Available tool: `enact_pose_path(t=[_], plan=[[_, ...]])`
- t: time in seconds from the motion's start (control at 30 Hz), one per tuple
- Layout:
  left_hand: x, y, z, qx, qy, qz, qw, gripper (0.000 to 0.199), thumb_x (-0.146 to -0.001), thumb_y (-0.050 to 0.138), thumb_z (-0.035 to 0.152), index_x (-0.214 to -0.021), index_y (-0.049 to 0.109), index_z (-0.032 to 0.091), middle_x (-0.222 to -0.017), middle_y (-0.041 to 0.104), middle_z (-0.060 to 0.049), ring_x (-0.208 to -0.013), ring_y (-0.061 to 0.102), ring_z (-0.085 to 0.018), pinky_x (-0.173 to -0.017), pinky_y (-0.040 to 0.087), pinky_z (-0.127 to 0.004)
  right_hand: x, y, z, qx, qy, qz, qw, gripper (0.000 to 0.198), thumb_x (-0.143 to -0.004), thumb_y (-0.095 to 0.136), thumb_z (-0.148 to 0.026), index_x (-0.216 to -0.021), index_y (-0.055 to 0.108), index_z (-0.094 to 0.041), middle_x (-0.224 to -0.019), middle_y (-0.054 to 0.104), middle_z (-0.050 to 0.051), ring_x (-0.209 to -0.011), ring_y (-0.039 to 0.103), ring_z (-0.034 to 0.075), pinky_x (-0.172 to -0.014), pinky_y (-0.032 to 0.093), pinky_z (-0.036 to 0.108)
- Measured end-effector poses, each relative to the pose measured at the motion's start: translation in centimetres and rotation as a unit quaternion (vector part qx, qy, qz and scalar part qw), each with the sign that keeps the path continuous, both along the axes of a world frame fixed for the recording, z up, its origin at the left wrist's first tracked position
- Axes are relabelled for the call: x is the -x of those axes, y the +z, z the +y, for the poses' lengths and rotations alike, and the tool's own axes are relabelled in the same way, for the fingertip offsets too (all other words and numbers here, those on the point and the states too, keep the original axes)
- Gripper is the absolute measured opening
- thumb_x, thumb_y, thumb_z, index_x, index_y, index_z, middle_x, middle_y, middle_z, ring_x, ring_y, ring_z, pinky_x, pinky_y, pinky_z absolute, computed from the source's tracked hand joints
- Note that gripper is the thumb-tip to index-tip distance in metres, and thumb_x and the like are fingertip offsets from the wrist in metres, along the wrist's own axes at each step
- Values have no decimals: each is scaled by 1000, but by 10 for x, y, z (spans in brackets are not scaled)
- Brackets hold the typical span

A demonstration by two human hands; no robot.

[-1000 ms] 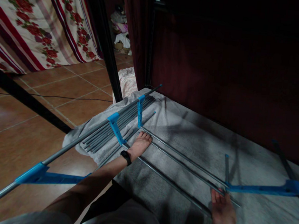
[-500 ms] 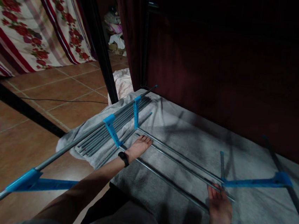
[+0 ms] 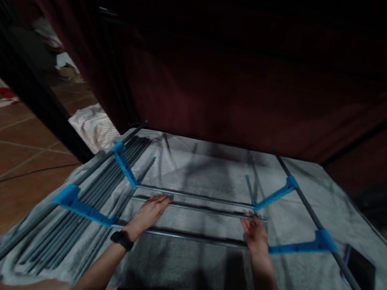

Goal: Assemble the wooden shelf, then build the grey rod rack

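Observation:
A loose grey metal rod lies crosswise between two parallel crossbars of a metal frame. My left hand, with a black band on the wrist, has its fingers closed over the rod's left part. My right hand pinches the rod near its right end. Behind the rod runs the far crossbar, and in front of it the near crossbar. Blue plastic brackets, such as the left one and the right one, join these crossbars to long side tubes.
Several grey tubes lie side by side on the left of the grey cloth. A dark phone rests at the right beside the side tube. A dark red curtain hangs behind, and a black post slants at the left.
My view has turned right, bringing the right side tube and the phone into sight. Both hands stay on the rod, which still lies between the crossbars.

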State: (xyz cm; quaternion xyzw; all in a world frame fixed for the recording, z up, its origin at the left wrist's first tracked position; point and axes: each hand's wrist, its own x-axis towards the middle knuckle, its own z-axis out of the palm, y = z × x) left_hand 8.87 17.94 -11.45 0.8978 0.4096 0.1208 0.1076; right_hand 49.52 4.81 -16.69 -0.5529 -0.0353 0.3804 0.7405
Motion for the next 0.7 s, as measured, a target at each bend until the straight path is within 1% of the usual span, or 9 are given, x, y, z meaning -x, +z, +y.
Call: enact_pose_path(t=[0.07,0.17,0.27,0.37,0.47,0.6,0.7], plan=[[1,-3,2,1,-11,-24,1000,35,-96,42,21,-119,68,26,-119,72,-6,-111,66,-20,-103,49,-37,5,9,1,0,-9,30,999,8,-73,67,-24,-76,60,-23,-71,71,-3,-68,71,14,-69,61,26],[3,-7,6,-14,-12,-64,998,32,-96,46,33,-117,69,27,-119,73,-6,-115,66,-23,-107,48,-41,8,21,3,-13,-10,60,998,8,-75,66,-22,-76,59,-23,-67,70,-3,-66,70,14,-66,60,26],[4,-9,11,-5,-20,-67,998,31,-96,48,41,-110,71,28,-115,75,-5,-113,68,-25,-106,49,-43,9,29,3,-28,-23,92,995,6,-75,65,-20,-77,60,-23,-67,70,-2,-67,70,14,-68,61,27],[3,-12,15,5,-28,-52,998,33,-95,47,45,-106,73,27,-114,76,-6,-111,69,-25,-103,51,-42,11,32,3,-55,-36,92,994,6,-76,66,-19,-79,61,-23,-72,72,-2,-72,71,14,-74,61,27],[4,-16,17,-5,-26,-37,999,38,-95,43,46,-106,73,25,-113,76,-7,-112,69,-26,-102,52,-42,13,32,3,-75,-43,85,993,6,-78,66,-21,-82,62,-23,-77,74,-1,-78,72,14,-78,61,27],[7,-20,18,-10,-19,-22,1000,42,-95,40,47,-106,73,24,-113,76,-8,-111,69,-27,-101,52,-43,11,33,4,-90,-71,94,989,8,-78,65,-18,-84,64,-22,-81,75,-1,-79,73,13,-77,60,26],[9,-23,19,1,-18,-20,1000,40,-94,41,47,-106,73,25,-113,76,-7,-106,70,-27,-99,53,-42,9,33,4,-79,-84,83,990,13,-75,70,-15,-82,63,-23,-80,75,-2,-78,73,13,-76,60,25]])
